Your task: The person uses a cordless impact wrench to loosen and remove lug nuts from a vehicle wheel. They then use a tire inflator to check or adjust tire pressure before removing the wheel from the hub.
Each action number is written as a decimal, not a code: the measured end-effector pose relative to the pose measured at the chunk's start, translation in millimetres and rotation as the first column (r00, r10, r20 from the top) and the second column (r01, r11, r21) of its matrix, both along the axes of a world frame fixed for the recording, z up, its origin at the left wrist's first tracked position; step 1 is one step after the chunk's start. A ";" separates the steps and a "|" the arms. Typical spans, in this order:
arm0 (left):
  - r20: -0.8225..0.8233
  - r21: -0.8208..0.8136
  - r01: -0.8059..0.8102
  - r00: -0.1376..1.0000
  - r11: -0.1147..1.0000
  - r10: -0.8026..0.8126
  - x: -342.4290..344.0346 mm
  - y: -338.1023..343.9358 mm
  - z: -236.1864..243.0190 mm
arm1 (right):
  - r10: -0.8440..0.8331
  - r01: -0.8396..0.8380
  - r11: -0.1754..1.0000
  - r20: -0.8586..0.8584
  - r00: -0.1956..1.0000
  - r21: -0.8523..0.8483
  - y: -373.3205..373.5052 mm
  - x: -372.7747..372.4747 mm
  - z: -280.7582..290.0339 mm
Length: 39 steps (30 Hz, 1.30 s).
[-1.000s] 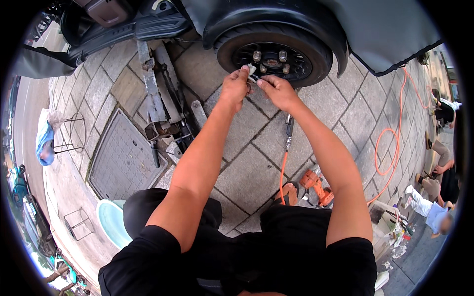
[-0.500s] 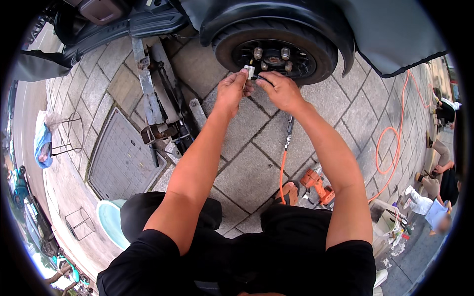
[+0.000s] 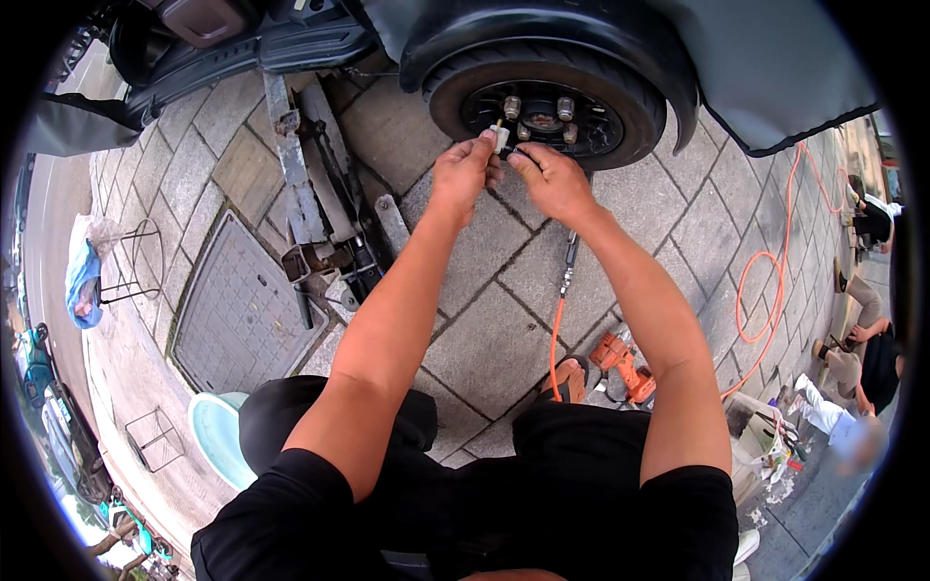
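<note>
Both of my hands are at the lower left edge of a wheel with a black rim and several metal lug nuts. My left hand is closed, its thumb and fingers pinching a small pale blocky fitting close to the rim. Beside it, my right hand is closed with thumb and forefinger on a small black piece against the fitting; whether the two are joined cannot be made out. Below my right hand hangs a metal hose coupling on an orange air hose; its upper end is hidden.
A worn floor jack lies left of the wheel. An orange cordless impact wrench sits by my foot. A pale green basin is at my left knee. Orange hose coils at right, where people sit near a bin.
Both hands and the pale fitting have shifted very slightly right in the picture, as has the wheel. The grips look the same. A seated person at far right has moved.
</note>
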<state>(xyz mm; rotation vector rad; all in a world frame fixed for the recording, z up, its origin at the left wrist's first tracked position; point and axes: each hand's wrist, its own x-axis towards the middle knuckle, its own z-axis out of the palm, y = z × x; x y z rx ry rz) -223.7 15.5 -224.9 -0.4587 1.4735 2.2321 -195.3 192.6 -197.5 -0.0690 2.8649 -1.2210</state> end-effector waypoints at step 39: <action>0.197 0.634 -0.173 0.979 0.754 0.058 0.2 17.1 -2.1 | -0.094 0.078 0.963 0.051 0.994 0.257 -29.2 0.0 21.1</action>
